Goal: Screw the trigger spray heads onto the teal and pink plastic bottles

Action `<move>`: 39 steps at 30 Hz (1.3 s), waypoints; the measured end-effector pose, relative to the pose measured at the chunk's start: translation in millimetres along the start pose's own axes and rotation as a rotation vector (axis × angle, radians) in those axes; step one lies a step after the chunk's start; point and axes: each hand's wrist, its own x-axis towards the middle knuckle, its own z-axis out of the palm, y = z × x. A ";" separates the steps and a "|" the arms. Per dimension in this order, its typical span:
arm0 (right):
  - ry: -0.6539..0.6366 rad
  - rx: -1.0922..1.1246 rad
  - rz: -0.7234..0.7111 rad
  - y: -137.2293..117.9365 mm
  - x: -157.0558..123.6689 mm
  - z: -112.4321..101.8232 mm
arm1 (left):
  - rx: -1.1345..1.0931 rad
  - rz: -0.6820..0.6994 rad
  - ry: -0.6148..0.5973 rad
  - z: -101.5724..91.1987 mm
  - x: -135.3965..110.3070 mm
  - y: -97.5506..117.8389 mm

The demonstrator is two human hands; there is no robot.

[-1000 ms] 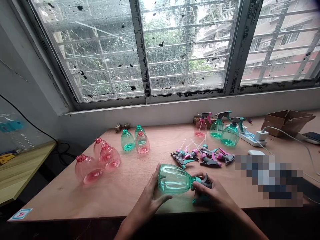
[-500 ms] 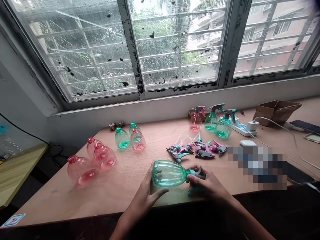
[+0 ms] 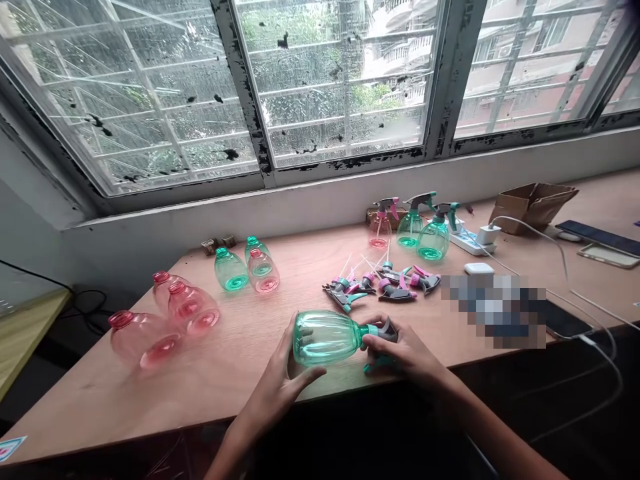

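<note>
R hand [image 3: 407, 350] is closed round the grey spray head [image 3: 388, 331], lower ctr; L hand [image 3: 287, 367] cups the base of the green bottle [image 3: 327, 338], thumb out along its lower side. Bottle's on its side, neck [image 3: 359, 333] pointing R, teal collar [image 3: 371, 329] up against it. Looks like the fitting step: prob. best to keep collar square to neck, turn lightly first so threads don't cross, steady the base w/o squeezing thin plastic. Can't tell if threads bite. Just above, ctr: loose heads [image 3: 397, 291] piled. Pink bottles [image 3: 145, 337], no heads, mid L; more bare bottles [image 3: 231, 270] farther, L of ctr. Farthest, upper R: fitted bottles [image 3: 433, 240], upright, handy as ref.
</note>
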 end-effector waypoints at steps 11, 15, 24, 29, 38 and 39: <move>-0.012 -0.069 -0.023 -0.8 -1.4 0.0 | 0.047 0.049 0.049 4.6 0.0 1.2; -0.021 -0.085 -0.034 0.6 -1.2 -2.0 | -0.001 0.037 0.012 3.9 -1.2 2.4; -0.001 -0.152 0.013 -7.3 -1.6 1.8 | -0.092 -0.033 0.007 -0.5 -0.5 -0.5; -0.028 -0.182 0.064 -15.0 -10.7 -12.7 | -0.106 -0.047 0.040 -3.1 1.4 -2.7; 0.018 -0.987 -0.306 -23.4 -26.4 -61.2 | -0.154 -0.062 0.090 -0.9 2.1 2.9; 0.078 -1.083 -0.351 -20.1 -21.6 -68.1 | -0.150 -0.059 0.092 -0.9 2.1 3.2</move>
